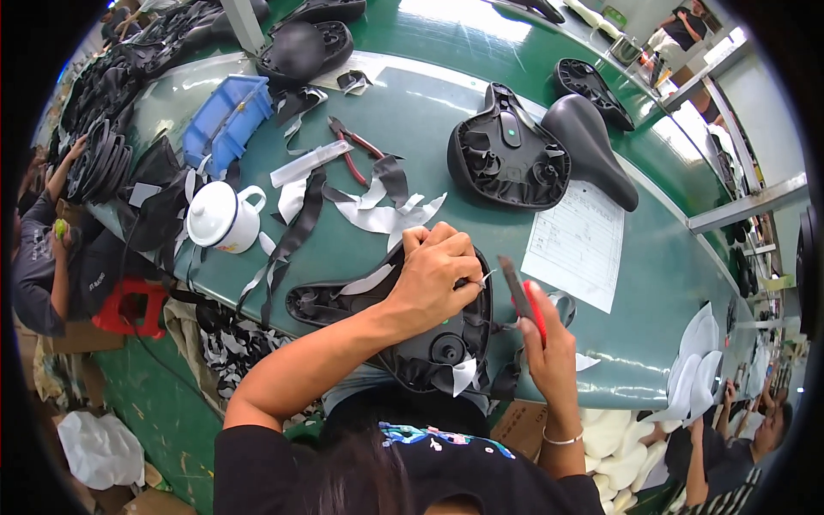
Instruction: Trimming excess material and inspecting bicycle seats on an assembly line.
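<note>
An upturned black bicycle saddle [390, 352] rests at the table's near edge, its nose toward the left. My left hand [442, 270] is closed on the far rim of the saddle, fingers bent over its cover edge. A small white sliver of material pokes out beside my fingertips. My right hand [549, 348] grips a red-handled knife [513, 283], its flat greyish blade pointing up and away, just right of the saddle. White lining shows on a flap [464, 375] at the saddle's near rim. Beyond my left hand lie black-and-white offcuts [378, 215].
Red-handled pliers [356, 146], a white enamel mug [223, 219] and a blue bin [226, 120] stand at left. Two saddles [511, 159] [588, 146] and a printed sheet [575, 245] lie at far right. White pieces [697, 365] sit at the right edge. Other people work on both sides.
</note>
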{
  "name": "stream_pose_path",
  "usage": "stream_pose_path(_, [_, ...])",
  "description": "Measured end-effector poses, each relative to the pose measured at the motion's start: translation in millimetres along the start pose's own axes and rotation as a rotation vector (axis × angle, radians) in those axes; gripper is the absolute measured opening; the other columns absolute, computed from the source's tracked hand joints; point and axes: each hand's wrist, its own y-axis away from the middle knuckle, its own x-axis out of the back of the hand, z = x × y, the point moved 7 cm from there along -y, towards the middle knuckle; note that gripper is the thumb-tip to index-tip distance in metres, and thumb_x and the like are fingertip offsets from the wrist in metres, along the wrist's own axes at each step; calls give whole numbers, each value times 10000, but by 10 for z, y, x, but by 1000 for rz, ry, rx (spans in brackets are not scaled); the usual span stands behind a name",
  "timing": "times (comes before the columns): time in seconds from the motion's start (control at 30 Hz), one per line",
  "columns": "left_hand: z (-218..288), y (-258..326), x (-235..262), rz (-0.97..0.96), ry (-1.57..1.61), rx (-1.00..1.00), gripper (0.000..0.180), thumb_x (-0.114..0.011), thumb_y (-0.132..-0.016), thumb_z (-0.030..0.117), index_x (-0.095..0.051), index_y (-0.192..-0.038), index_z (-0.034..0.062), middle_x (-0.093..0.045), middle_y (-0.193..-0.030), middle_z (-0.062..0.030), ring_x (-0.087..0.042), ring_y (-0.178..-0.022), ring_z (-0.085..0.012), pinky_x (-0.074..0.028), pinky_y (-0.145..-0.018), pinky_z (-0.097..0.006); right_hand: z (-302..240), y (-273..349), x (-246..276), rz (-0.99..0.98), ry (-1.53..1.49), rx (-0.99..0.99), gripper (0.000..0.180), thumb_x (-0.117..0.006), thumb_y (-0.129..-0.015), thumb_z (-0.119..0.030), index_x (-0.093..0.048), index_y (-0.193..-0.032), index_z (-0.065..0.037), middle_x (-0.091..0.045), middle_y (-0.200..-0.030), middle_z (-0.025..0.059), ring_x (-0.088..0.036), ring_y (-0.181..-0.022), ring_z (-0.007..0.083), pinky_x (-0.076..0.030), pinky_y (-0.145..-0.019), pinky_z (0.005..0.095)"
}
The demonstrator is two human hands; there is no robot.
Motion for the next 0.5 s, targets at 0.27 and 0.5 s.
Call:
stream_pose_path(0.27, [5,-60,169,132,143,37,120,-741,-671,112,-635,-714,78,-558,-799,10,-498,-885,-172,-305,-816,-348,-263,322,-103,-239,334,-64,554,-569,-823,7,-446,-1353,-95,-630,-931,211,-597,-651,336,-467,-583,374])
stream_pose_path(0.5, [-427,127,551,513,596,428,121,-721,-764,113,-635,-772,29,-585,-940,-55,-505,-940,-174,-395,-797,-299,-467,215,96,-283,632,132,545,-613,-828,-163,-472,-1350,-231,-516,-595,77,-520,-459,268,-397,-437,392])
